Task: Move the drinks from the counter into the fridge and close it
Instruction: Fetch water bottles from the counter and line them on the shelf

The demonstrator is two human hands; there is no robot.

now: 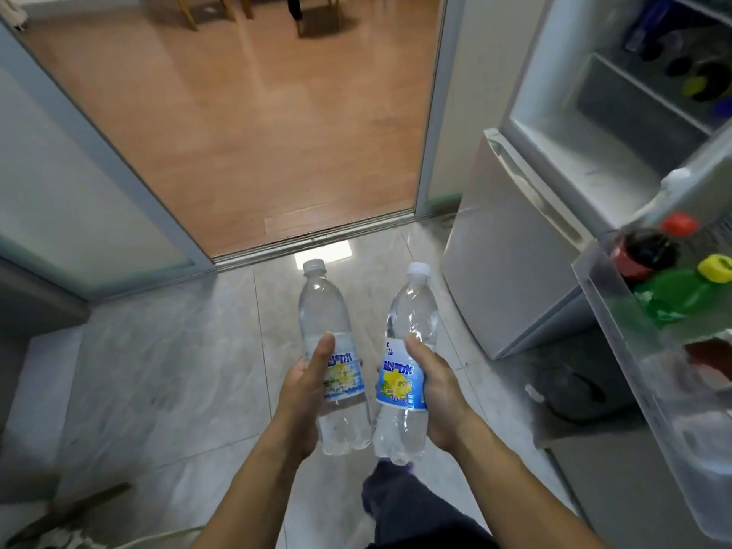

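Left hand: fingers wrapped round the left bottle at its label, thumb laid up the front; the bottle is held out over the floor, cap tipped away from the person.
Right hand: fingers wrapped round the right bottle at its label, thumb on the shoulder above it; cap leaning slightly right.
Bottles: clear plastic, white caps on, blue and yellow labels; their bases sit just beside each other, necks apart. Neither is in the fridge yet.
Fridge: to the right, standing open, shelves showing some dark and yellow-capped items at the back.
Door: swung out at the right edge; its rack already holds a cola bottle with a red cap and a green bottle with a yellow cap.
Step, as I judge it: carrying both drinks toward the fridge, placement still to come.
Risk, bump: with both hands full, one bottle could knock the door rack's rim or the cola and green bottles on the way in.
Risk, slip: smooth plastic gripped at the label could slide if the hold loosens while turning right.
Risk, fit: free space in the rack is hard to judge from here; crowding could tip a bottle.
Risk, closing: no free hand for the door until a bottle is set down.
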